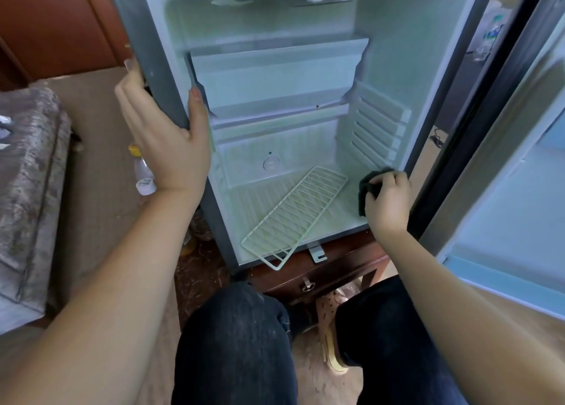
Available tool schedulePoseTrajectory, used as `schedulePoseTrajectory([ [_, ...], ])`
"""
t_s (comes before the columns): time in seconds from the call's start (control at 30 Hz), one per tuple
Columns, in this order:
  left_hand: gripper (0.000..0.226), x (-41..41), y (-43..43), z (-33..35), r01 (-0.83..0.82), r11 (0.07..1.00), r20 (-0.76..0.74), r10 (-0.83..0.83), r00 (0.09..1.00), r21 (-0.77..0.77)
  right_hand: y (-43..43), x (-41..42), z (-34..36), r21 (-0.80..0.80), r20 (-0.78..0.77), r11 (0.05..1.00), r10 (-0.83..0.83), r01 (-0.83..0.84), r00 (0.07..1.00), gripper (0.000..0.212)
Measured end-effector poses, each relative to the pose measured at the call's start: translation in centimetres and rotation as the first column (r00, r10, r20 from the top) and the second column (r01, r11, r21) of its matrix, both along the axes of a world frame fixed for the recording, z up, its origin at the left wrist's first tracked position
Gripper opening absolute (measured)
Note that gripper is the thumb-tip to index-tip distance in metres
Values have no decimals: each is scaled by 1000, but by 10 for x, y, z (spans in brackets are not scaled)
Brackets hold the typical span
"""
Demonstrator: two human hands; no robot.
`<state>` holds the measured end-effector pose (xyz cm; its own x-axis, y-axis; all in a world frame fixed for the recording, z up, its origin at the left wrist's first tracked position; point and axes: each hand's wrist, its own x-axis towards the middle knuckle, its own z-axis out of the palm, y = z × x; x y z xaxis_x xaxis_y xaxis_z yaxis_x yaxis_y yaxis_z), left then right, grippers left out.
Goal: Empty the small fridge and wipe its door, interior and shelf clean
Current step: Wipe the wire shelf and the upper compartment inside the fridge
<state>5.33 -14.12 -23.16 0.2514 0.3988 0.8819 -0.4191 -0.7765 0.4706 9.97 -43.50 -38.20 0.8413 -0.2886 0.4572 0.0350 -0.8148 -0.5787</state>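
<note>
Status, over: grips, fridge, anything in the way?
Left grip holds fridge side wall. Right grip presses dark cloth into lower right interior corner. Wire shelf loose on fridge floor, jutting past front edge, in wipe path.

Surroundings, placed from the view's centre.
- 9 o'clock: patterned upholstered seat (30, 166); just centreward of it, a clear plastic bottle (142, 172) with a yellow cap on the tan floor (101, 148).
- 11 o'clock: reddish-brown wooden panel (52, 22).
- 2 o'clock: blurred clear bottles (489, 34).
- 3 o'clock: black cable (437, 138).
- 6 o'clock: dark wooden stand (345, 261) with a metal drawer pull (307, 286); below it, a perforated sandal (328, 307) between dark-trousered knees (238, 328).
</note>
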Motion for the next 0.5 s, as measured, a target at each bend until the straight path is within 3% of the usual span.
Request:
schedulePoseTrajectory([
  [0.13, 45, -15, -8, -8, 24, 998, -63, -28, 998, -58, 22, -4, 35, 64, 143, 984, 158, -169, 977, 21],
  [0.3, 30, -54, -14, -56, -61, 991, -215, 35, 976, -117, 22, -17, 7, 95, 141, 977, 178, -192, 974, 21],
  [0.4, 22, -75, -29, -96, -41, 983, -189, 75, 979, 181, 21, -16, 0, 155, 94, 969, 180, -193, 979, 24],
  [0.5, 13, -75, -56, -110, 114, 898, -214, -23, 977, 425, 21, -11, -2, 157, 58, 966, 197, -204, 979, 23],
])
